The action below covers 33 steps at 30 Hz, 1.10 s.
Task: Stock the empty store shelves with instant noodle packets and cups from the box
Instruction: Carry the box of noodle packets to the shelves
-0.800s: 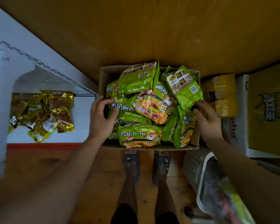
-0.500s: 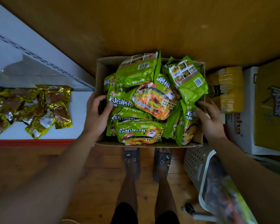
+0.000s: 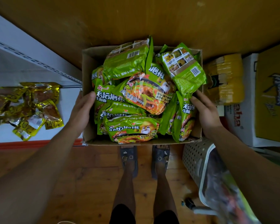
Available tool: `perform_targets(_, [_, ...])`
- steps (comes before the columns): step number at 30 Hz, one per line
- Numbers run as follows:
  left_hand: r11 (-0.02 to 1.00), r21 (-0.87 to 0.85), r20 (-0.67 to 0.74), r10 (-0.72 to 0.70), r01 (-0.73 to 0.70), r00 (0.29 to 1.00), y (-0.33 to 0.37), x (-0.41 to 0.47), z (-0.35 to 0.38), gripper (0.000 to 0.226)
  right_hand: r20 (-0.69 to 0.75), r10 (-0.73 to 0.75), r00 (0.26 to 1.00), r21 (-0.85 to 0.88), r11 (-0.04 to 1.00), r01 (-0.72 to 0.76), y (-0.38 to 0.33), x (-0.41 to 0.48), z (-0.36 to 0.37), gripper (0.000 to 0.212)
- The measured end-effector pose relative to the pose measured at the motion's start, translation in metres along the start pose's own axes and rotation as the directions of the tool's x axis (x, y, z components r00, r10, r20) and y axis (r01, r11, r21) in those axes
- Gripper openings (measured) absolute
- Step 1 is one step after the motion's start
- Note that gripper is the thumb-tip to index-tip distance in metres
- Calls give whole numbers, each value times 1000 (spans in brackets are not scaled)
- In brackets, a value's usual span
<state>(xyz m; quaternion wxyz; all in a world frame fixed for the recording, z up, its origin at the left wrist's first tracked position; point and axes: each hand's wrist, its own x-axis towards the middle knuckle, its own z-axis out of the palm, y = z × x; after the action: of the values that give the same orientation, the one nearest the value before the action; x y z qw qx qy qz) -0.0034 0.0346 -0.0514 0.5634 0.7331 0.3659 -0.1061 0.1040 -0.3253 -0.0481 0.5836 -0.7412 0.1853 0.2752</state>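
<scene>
- The cardboard box [image 3: 87,68] is open at the middle of the view. The person's slippers [image 3: 129,157] show on the wooden floor [image 3: 90,183] just below its near edge.
- The box is heaped with noodle packets [image 3: 145,94]. They are glossy lime green, with white Chinese lettering, a picture of orange-red noodles and a small white-bearded cartoon face.
- The packets lie jumbled, some flat and some on edge. Two at the box's far side are turned back-up, show barcodes and rise above the rim.
- The left hand [image 3: 81,113] grasps the box's left wall, with its thumb hooked over the rim against a packet.
- The right hand [image 3: 205,113] grasps the box's right wall, with its thumb inside against a packet standing on edge.
- Left of the box, a white shelf [image 3: 8,136] carries a loose pile of gold packets [image 3: 31,107].
- Right of the box are stacked yellow packs [image 3: 225,78], with a white carton [image 3: 249,126] beyond them.
- A perforated basket [image 3: 192,157] is just below the box's near right corner.
</scene>
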Motion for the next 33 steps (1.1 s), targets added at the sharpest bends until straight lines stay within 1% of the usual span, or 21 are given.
perform_targets(3, [999, 20, 1, -49, 49, 999, -10, 11, -3, 90, 11, -19, 1000, -8, 1000, 20, 3, 4, -1, 41])
perform_targets(4, [998, 31, -6, -52, 52, 999, -14, 14, -3, 93, 13, -25, 1000, -10, 1000, 25, 3, 6, 0, 41])
perform_targets(6, [998, 42, -23, -45, 46, 999, -18, 17, -2, 77, 8, -31, 999, -19, 999, 31, 3, 7, 1, 40])
perform_targets(8, [998, 60, -20, 0, 2, 1000, -20, 19, -1, 65, 16, -41, 999, -22, 999, 41, 3, 8, 2, 47])
perform_targets(11, [995, 79, -21, 54, -53, 998, -19, 19, 2, 46, 7, -29, 1000, -34, 999, 29, 6, 10, 1, 80])
perform_targets(13, [996, 51, -35, 71, -69, 997, -18, 17, 6, 48, 3, -41, 999, -28, 999, 41, 7, 11, 1, 87])
perform_targets(17, [993, 86, -65, 83, -78, 994, -17, 14, 9, 50, 24, -71, 997, -20, 997, 72, 8, 10, 3, 102])
perform_targets(18, [995, 80, -66, 71, -66, 995, -16, 15, 8, 50, 24, -68, 997, -17, 997, 69, 8, 10, 4, 101])
perform_targets(19, [994, 86, -62, 78, -73, 995, -16, 16, 7, 50, 25, -68, 997, -13, 998, 69, 8, 10, 4, 94])
perform_targets(21, [989, 102, -16, 112, -110, 994, -14, 16, 4, 51, 25, -82, 996, -8, 997, 82, 8, 11, 5, 71])
perform_targets(23, [987, 94, 27, 126, -127, 992, -13, 19, 1, 60, 20, -104, 994, -14, 994, 104, 6, 12, 6, 55])
perform_targets(27, [989, 89, 33, 119, -121, 992, -12, 21, 0, 63, 33, -135, 990, -36, 990, 136, 5, 15, 6, 51])
perform_targets(31, [994, 55, -9, 93, -93, 996, -19, 22, 2, 57, 33, -143, 989, -37, 989, 144, 7, 15, 7, 50])
perform_targets(33, [994, 55, -11, 98, -97, 995, -20, 23, 2, 62, 30, -141, 990, -26, 990, 142, 7, 15, 8, 48])
